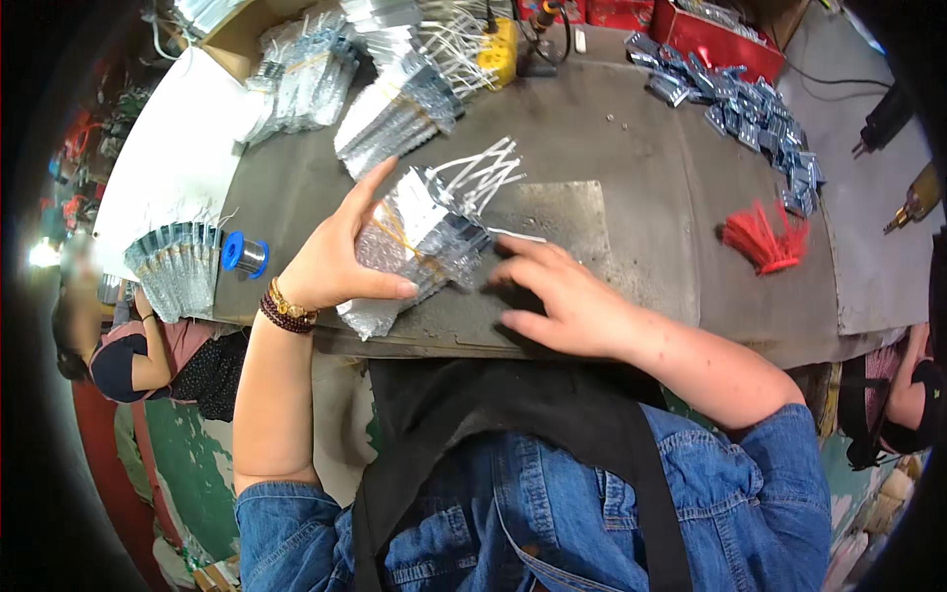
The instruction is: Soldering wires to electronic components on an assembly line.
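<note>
— Two hands in view, both mine. What do you make of them?

— I see the left hand [335,261] curled round a bundle of silvery flat packets [419,242] bound with a yellow rubber band, thumb along its near edge and fingers up over the far side. White wire leads [483,173] stick out of the bundle's top end toward the far side of the surface [641,247].

— And the right hand?

— I have the right hand [567,306] just right of the bundle, fingers spread and reaching toward its lower corner. Motion blur hides the tips, so I cannot tell whether they touch it; nothing is pinched.

— Where does the bundle sit?

— Tilted, its lower end low over the near edge of the surface, between my two hands and above a square metal plate [562,222].

— Counts?

— One bundle in hand. At least three more like bundles [395,113] lie at the far left; I cannot count them exactly. One fan of similar packets [178,266] rests at the left edge, with one blue spool of solder wire [244,254] just beside it. One tuft of red ties [764,239] lies to the right, and a heap of small grey-blue parts [750,109], too many to count, trails from a red tray [715,39].
</note>
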A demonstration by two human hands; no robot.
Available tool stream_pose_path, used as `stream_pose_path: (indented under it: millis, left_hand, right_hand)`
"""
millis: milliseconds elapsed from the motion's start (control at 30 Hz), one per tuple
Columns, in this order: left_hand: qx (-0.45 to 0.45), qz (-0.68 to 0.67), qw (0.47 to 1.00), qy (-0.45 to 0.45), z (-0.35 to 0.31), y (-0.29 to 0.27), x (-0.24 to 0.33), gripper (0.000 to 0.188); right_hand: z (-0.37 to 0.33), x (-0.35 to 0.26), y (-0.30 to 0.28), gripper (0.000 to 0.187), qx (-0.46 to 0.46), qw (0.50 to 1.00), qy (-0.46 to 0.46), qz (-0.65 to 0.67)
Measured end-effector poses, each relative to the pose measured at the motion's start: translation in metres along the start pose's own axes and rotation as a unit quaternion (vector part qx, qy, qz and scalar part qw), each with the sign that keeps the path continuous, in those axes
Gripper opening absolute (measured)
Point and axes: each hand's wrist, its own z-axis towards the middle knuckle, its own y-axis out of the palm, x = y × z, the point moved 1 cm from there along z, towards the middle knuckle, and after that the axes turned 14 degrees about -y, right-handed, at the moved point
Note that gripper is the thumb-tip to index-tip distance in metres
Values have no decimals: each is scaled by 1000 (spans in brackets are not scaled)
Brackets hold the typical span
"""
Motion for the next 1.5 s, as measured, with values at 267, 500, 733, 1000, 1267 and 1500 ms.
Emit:
stream_pose_path:
  millis: [267,500,733,1000,1267,1500]
  left_hand:
    - [-123,-138,974,-132,16,-16,-34,93]
    - [-146,-162,970,-112,-6,2,-24,112]
    - [87,-77,989,-88,-57,14,-21,106]
    - [243,314,917,32,-73,44,-10,102]
    - [216,295,926,92,-49,42,21,102]
    - [171,278,945,30,-32,46,23,102]
  right_hand:
    - [16,5,16,43,13,996,72,58]
    - [-6,-19,17,43,-30,994,50,90]
    - [30,7,-90,23,-120,965,108,207]
    - [46,13,-103,16,116,961,102,229]
    - [13,-50,-37,18,-101,984,-108,96]
    - [26,-12,2,35,-91,993,-42,65]
